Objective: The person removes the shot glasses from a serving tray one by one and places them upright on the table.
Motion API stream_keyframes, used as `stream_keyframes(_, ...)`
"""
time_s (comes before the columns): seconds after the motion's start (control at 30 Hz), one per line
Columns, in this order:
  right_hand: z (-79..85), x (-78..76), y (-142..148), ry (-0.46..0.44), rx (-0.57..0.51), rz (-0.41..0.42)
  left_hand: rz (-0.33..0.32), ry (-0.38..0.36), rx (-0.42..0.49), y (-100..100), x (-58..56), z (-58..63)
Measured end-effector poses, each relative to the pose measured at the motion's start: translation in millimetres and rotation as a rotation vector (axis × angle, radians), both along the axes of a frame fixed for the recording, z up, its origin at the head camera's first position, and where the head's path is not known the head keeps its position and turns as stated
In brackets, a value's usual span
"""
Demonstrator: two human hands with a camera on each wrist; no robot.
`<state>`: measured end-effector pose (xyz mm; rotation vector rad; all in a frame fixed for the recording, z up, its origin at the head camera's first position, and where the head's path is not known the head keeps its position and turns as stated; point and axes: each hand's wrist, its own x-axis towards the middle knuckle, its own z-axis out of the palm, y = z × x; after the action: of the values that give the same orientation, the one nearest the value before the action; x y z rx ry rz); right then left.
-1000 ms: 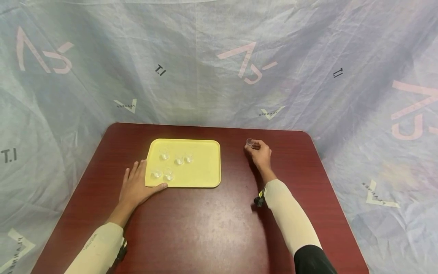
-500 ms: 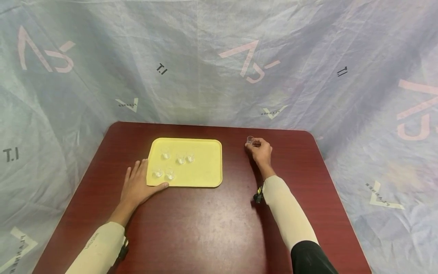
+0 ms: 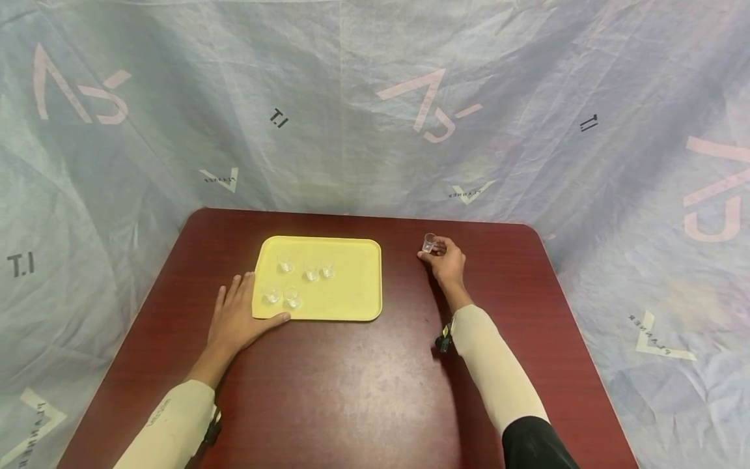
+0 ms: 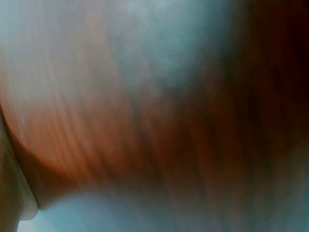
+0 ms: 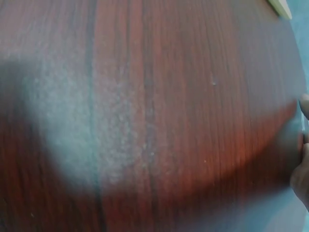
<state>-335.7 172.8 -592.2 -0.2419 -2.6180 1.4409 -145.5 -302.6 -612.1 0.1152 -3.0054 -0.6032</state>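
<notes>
In the head view, my right hand (image 3: 448, 262) pinches a small clear cup (image 3: 430, 243) between thumb and fingers, over the table to the right of the yellow tray (image 3: 357, 283). Only some fingers (image 5: 300, 181) of that hand show at the right edge of the right wrist view. My left hand (image 3: 233, 318) lies with fingers extended at the tray's near left corner, its thumb along the front rim. On the left part of the tray stand several more small clear cups, among them a front one (image 3: 291, 299) and a back one (image 3: 284, 263).
The dark red wooden table (image 3: 351, 384) has rounded far corners. Grey printed sheeting (image 3: 334, 150) hangs close behind it and along both sides. In the right wrist view, a corner of the tray (image 5: 281, 7) shows at the top right.
The cup in my right hand has come more fully into sight between thumb and fingers. The left hand keeps its place at the tray; the head view has shifted slightly.
</notes>
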Motion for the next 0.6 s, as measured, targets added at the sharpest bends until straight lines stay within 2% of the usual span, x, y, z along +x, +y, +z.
stream_keyframes(0.37, -5.2, -0.5, 1.7, 0.006, -0.059, -0.023, 0.000, 0.000, -0.004, -0.3, -0.2, 0.8)
stream_keyframes(0.6, -2.4, 5.6, 3.4, 0.026, -0.063, -0.008, -0.002, 0.002, 0.004, -0.6, 0.0, 0.0)
